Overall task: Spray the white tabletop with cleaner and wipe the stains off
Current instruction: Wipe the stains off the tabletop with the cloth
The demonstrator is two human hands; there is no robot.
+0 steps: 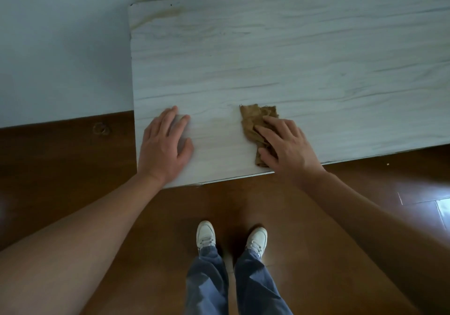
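Observation:
The white wood-grain tabletop [280, 54] fills the upper right of the view. My right hand [286, 144] presses a crumpled brown cloth [254, 122] flat against the tabletop near its front edge. My left hand [165, 141] rests palm down on the table's front left corner, fingers spread, holding nothing. A yellowish stain [168, 13] shows at the far left corner, and a faint tan smear [218, 119] lies between my hands. No spray bottle is in view.
The table's left edge [132, 83] and front edge [231, 178] border a brown wooden floor [60, 168]. A pale wall [60, 46] stands behind and to the left. My white shoes [205, 234] stand just before the front edge.

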